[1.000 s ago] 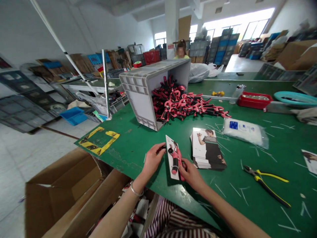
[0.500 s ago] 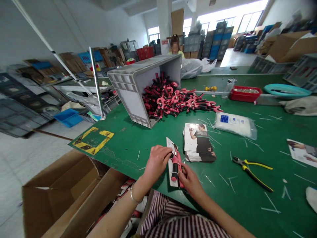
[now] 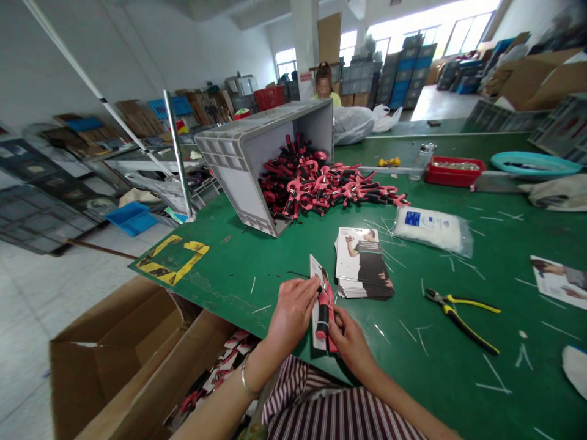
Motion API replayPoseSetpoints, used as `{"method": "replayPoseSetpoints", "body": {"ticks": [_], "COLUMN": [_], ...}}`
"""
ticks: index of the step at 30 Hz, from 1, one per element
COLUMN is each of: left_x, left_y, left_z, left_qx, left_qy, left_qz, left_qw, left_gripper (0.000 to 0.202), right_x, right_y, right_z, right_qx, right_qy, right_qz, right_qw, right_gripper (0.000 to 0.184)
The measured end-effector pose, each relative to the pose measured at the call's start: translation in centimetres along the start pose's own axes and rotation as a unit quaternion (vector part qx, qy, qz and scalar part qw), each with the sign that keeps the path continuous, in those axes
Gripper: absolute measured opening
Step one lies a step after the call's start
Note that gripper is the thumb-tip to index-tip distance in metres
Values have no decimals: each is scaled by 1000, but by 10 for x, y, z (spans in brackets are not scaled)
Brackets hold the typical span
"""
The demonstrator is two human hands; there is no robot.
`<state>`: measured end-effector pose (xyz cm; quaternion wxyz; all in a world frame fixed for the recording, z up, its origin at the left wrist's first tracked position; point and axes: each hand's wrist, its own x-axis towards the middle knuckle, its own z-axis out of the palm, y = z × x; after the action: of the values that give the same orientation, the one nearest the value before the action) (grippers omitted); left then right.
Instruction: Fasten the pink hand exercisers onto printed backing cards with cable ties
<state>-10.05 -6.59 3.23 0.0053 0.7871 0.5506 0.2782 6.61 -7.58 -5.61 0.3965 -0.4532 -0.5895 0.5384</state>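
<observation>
A printed card [image 3: 315,267] stands tilted at the table's near edge, with a pink-and-black spring clamp [image 3: 323,319] lying against it. My left hand [image 3: 291,308] is closed, fingers together, its fingertips at the clamp's upper end. My right hand [image 3: 351,339] is closed around the lower right side of the clamp and card. A thin dark strand [image 3: 298,274] shows just above my left fingers; what it joins is hidden. Behind the hands lies a stack of printed cards [image 3: 362,260]. A heap of the same clamps [image 3: 316,183] spills from a tipped grey crate [image 3: 236,183].
On the green table [image 3: 257,263] lie yellow-and-black pliers [image 3: 463,315], a bag of white ties [image 3: 433,231] and scattered white strips. A red tray [image 3: 454,172] stands farther back. Below left, an open cardboard box [image 3: 105,360] sits near carded clamps. A person [image 3: 324,85] is across the table.
The thin dark strand now shows above my left fingers, where it was not seen before. Both hands keep hold of the clamp and card in nearly the same place. The view shifts slightly.
</observation>
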Motion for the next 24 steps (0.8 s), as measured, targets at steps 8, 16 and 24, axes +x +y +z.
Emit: {"method": "replayPoseSetpoints", "body": {"ticks": [8,16,24], "left_x": [-3,-18,-8], "left_y": [21,27,42], "left_z": [-13,0,-11], "left_qx": [37,-117,-143], "left_qy": [-117,-95,-205], "left_qz": [5,-131,-217], "left_qw": [992,980,944], "left_gripper": [48,60,33], "right_x": [-9,-13,-14], "right_y": [1,3,9], "right_z": [2,16,-55], "right_qx": [76,125,-169], "right_qy": [22,59,-70], "right_qz": [34,41,-72], "right_qw": [996,990,980], "right_gripper": [39,41,45]}}
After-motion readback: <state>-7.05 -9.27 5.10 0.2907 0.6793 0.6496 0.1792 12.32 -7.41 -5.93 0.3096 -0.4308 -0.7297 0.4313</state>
